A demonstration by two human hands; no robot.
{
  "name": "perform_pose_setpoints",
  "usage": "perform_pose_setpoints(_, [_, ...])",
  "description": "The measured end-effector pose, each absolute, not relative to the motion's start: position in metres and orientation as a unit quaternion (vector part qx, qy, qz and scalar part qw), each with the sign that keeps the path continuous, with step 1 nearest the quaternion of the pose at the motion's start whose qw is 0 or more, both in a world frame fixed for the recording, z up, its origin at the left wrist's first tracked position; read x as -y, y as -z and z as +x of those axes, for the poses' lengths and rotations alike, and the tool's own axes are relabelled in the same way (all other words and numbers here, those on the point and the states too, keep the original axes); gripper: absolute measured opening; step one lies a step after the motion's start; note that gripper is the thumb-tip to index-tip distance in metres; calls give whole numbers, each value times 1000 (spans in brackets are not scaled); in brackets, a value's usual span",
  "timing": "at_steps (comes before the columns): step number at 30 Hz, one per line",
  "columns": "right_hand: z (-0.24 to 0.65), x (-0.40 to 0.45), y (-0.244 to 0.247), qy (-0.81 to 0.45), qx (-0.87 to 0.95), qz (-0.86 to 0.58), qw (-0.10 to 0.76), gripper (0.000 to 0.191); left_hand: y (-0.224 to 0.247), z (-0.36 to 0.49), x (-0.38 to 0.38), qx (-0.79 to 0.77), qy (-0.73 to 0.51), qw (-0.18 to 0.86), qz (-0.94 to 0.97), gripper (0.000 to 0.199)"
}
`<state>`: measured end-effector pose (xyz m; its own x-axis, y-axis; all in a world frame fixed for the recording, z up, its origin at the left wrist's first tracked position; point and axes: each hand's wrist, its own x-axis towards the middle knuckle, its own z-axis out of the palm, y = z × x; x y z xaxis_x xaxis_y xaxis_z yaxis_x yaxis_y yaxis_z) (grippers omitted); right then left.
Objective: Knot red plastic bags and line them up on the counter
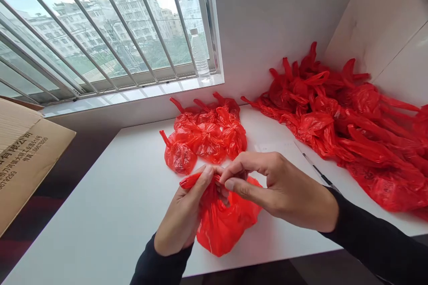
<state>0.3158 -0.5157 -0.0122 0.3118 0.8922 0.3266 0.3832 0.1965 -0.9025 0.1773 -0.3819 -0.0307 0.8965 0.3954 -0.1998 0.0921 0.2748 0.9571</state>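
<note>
In the head view a red plastic bag (pixel 222 227) rests on the white table near its front edge, its neck gathered up. My left hand (pixel 189 211) is closed round the twisted neck, thumb on top, with a bit of red plastic sticking out to the left. My right hand (pixel 264 182) meets it from the right, thumb and fingers pinched at the gathered neck of the same bag. The fingertips partly hide the plastic between the two hands. Just beyond them, several knotted red bags (pixel 207 138) stand grouped together.
A big heap of red plastic bags (pixel 334 116) covers the table's right side. A pen (pixel 321 173) lies beside it on the white table (pixel 110 205). The barred window's sill holds a clear bottle (pixel 200 55). A cardboard box (pixel 30 151) stands at the left.
</note>
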Motion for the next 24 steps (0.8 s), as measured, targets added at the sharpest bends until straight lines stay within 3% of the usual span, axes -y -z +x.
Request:
perform_pose_setpoints(4, [318,504,29,-188,543,-593,564,18,30,173,373,-189,-80,702,682,16])
perform_pose_setpoints(8, [324,489,50,-277,521,-588,553,30,29,166,372,-160,-88,596,782,10])
perform_pose_setpoints(15, [330,484,72,-445,506,-517,528,21,56,166,375,-74,-280,300,909,60])
perform_pose_setpoints(19, [335,481,82,-475,532,-467,523,13,70,167,370,-24,-335,255,907,58])
perform_pose_setpoints(24, [335,486,69,-363,518,-586,506,16,79,160,367,-51,-301,234,923,67])
